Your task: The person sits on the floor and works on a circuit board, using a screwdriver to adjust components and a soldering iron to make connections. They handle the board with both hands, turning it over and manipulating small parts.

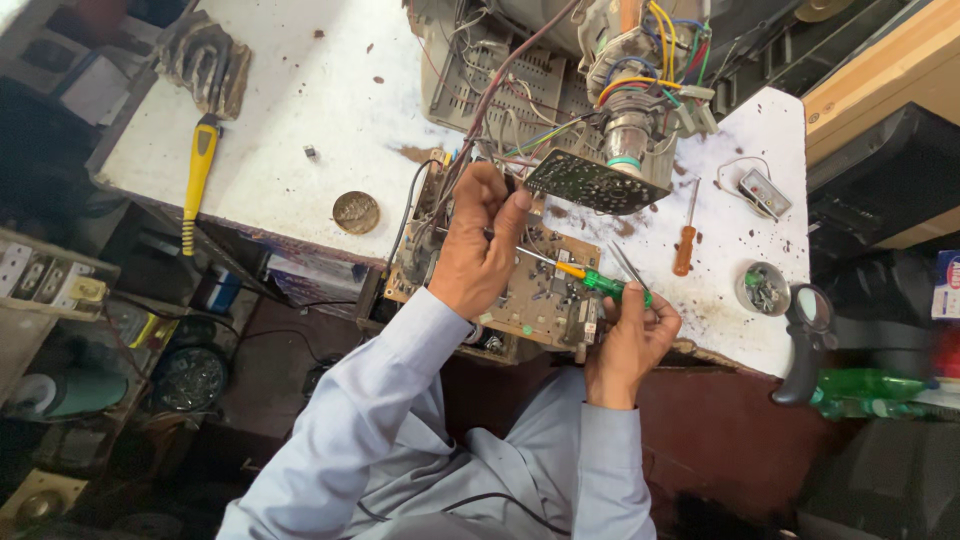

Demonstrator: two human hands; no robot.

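Mid-probe: left hand [478, 245] pinches the circuit board [520, 290] edge, right hand [630, 335] grips a green screwdriver [590, 280] tight, tip on the board, so steadiness matters.

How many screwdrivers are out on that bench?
3: a green-handled one in the right hand, an orange-handled one lying right of the circuit board, a yellow-handled one far left. Clutter may hide more.

I see a stained white table [300, 90] under my hands: circuit board [530, 290] beneath them, orange screwdriver [685, 245] right of my right hand, yellow-handled tool [198, 175] and round brass tin [356, 212] far left.
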